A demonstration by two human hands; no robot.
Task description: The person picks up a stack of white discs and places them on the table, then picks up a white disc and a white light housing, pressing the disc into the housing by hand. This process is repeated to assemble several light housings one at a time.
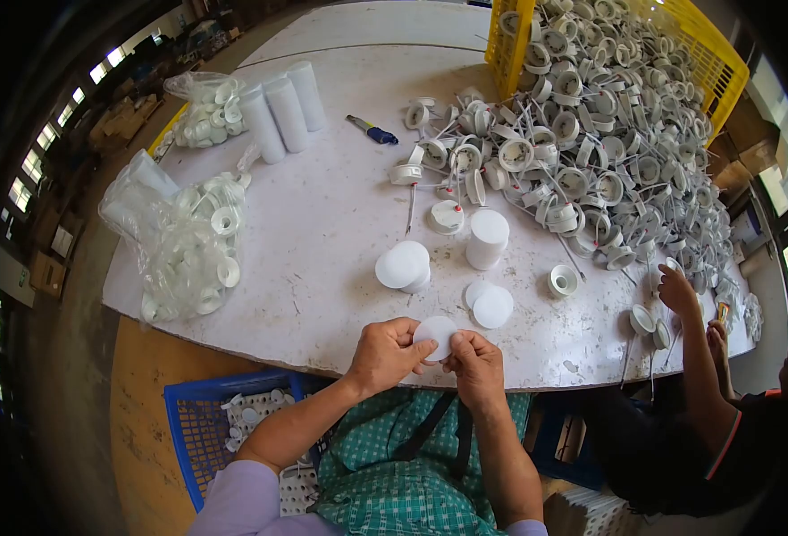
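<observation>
Between my two hands, over the table's front edge, is a white round disc (pixel 436 339). My left hand (pixel 388 357) pinches its left side with the thumb on top. On the other side, my right hand (pixel 477 364) grips the disc's right edge between thumb and fingers. Just beyond my hands stands a stack of white discs (pixel 403 266), with a taller stack (pixel 487 239) to its right. A few loose discs (pixel 492 306) lie overlapping in front of that taller stack. A white ring-shaped cup (pixel 563 280) sits further right.
A large heap of white round fittings with wires (pixel 582 161) spills from a yellow crate (pixel 725 85). Bagged white parts (pixel 193 246) and disc rolls (pixel 285 112) stand left. A blue utility knife (pixel 373 130) lies mid-table. A co-worker's hand (pixel 677 290) works at right. A blue crate (pixel 193 447) sits below.
</observation>
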